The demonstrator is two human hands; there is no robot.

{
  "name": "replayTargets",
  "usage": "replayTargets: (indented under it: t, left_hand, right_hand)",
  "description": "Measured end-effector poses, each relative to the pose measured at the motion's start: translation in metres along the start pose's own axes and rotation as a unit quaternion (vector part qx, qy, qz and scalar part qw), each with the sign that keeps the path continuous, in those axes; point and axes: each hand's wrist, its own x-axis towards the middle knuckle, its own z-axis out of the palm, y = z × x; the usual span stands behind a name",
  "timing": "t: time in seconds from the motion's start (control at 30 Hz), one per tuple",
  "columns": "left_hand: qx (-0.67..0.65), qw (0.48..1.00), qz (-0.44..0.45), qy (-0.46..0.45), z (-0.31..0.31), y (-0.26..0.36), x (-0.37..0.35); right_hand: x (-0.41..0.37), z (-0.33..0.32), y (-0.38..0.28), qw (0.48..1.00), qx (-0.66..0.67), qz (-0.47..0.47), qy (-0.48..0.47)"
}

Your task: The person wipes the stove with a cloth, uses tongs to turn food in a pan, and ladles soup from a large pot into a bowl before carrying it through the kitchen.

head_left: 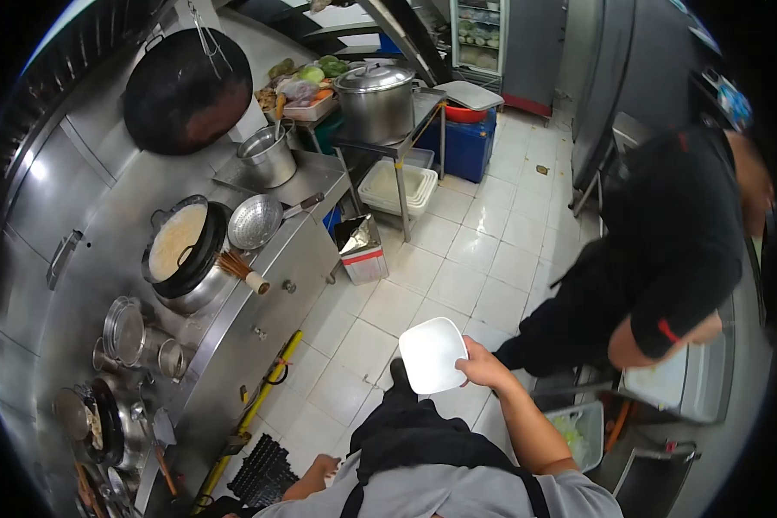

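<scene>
My right hand (485, 366) grips the edge of a white square bowl (433, 356), thumb over its rim. The bowl is held out in front of my body above the tiled floor, and nothing shows inside it. Low at my left side is my left hand (323, 467), close to my apron (432, 440). Its fingers are small and partly hidden, so I cannot make out whether they hold anything. Below that hand, a black perforated mat (266, 473) lies on the floor.
Along the left runs a steel stove counter (233, 319) with a wok of pale liquid (180, 242), a perforated ladle (256, 222) and a bamboo brush (242, 272). A co-worker (665, 233) bends over the right-hand counter. A large lidded pot (375, 104) stands on a table ahead.
</scene>
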Motion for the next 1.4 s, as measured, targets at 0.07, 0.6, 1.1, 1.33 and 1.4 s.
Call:
replayTargets:
  t: [0.07,0.6,1.1,1.33,1.4]
  left_hand:
    - [-0.061,0.996,-0.068,0.007,-0.010,0.012,0.007]
    - [-0.248,0.924,0.254,-0.142,-0.316,0.656,0.248]
    - [-0.637,0.730,0.249,-0.007,-0.344,0.802,0.261]
    - [-0.738,0.631,0.228,0.078,-0.377,0.795,0.322]
    - [-0.752,0.607,0.243,0.080,-0.390,0.814,0.332]
  right_hand:
    - [0.045,-0.015,-0.019,1.000,0.002,0.002,-0.017]
    - [0.303,-0.235,-0.128,0.993,0.114,-0.013,0.022]
    - [0.610,-0.385,-0.250,0.934,-0.157,-0.144,-0.285]
    - [0.748,-0.427,-0.480,0.874,-0.247,-0.419,0.011]
    - [0.795,-0.426,-0.516,0.791,-0.343,-0.506,0.012]
